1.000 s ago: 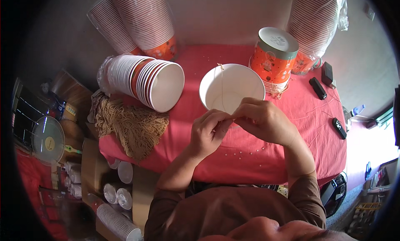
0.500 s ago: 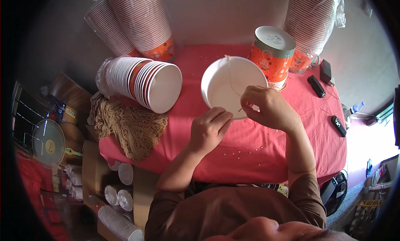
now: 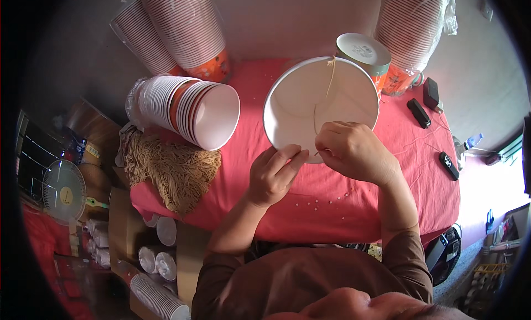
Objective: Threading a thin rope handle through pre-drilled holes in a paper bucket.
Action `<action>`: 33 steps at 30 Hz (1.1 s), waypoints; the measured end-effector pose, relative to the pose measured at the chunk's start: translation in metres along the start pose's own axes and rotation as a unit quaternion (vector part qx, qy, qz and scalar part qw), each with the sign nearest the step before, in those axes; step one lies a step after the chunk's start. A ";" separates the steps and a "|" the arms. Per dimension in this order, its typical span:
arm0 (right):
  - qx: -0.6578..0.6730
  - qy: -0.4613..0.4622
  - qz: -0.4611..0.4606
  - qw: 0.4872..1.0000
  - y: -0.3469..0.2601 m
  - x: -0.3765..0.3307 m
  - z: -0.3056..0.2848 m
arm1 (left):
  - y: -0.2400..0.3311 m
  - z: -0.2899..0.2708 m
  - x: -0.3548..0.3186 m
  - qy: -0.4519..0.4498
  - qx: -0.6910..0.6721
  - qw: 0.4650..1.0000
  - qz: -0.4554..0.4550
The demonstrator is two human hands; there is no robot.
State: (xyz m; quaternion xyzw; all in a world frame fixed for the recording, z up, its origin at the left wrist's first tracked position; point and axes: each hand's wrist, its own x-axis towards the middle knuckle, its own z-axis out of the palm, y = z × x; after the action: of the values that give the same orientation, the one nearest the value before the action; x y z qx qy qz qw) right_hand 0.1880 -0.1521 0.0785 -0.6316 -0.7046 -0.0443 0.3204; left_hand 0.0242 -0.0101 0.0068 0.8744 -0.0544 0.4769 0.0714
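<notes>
A large white-lined paper bucket (image 3: 293,101) is tilted so that its mouth faces me above the red cloth. A thin beige cord (image 3: 330,79) is fastened at its far rim and trails down inside toward the near rim. My left hand (image 3: 276,173) pinches the near rim, thumb and fingers pressed together. Just to its right, my right hand (image 3: 354,151) has its fingers closed on the loose part of the cord at that rim. The cord's very end is mostly hidden by those fingers.
Nested paper buckets (image 3: 182,110) lie at left, beside a heap of beige cords (image 3: 171,168). An upturned orange bucket (image 3: 362,51) and wrapped stacks (image 3: 412,32) stand behind. Black devices (image 3: 419,113) lie at right. Small white discs (image 3: 323,203) dot the cloth. A carton (image 3: 188,264) holds plastic lids.
The bucket has risen and tipped further toward me, so its mouth looks larger and covers more of the orange bucket. Both hands stay at the near rim, the right a little lower.
</notes>
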 end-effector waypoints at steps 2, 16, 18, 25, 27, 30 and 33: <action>-0.002 -0.005 -0.010 1.000 -0.001 0.000 -0.001 | 0.000 0.000 0.001 -0.001 -0.001 1.000 0.006; 0.040 -0.035 -0.036 0.998 0.001 0.000 0.003 | -0.001 0.001 0.004 0.004 -0.016 1.000 0.009; 0.052 -0.038 -0.041 0.997 0.004 0.000 0.004 | -0.001 0.001 0.005 0.005 -0.023 1.000 -0.004; 0.188 -0.161 0.041 0.968 0.012 0.001 0.002 | -0.008 0.006 0.001 -0.040 -0.103 0.989 -0.096; 0.177 -0.183 0.050 0.966 0.015 0.000 0.006 | -0.009 0.008 0.002 -0.040 -0.106 0.989 -0.100; 0.147 -0.162 0.055 0.974 0.016 0.001 0.011 | -0.009 0.005 0.007 -0.005 -0.088 0.987 -0.131; 0.143 -0.154 0.064 0.975 0.014 0.001 0.011 | -0.009 0.001 0.008 0.038 -0.118 0.977 -0.175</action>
State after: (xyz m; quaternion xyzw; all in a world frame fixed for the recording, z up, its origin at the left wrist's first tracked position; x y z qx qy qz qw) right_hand 0.1963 -0.1434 0.0662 -0.6224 -0.7023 0.1758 0.2974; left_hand 0.0306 -0.0015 0.0125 0.8371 0.0462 0.4801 0.2582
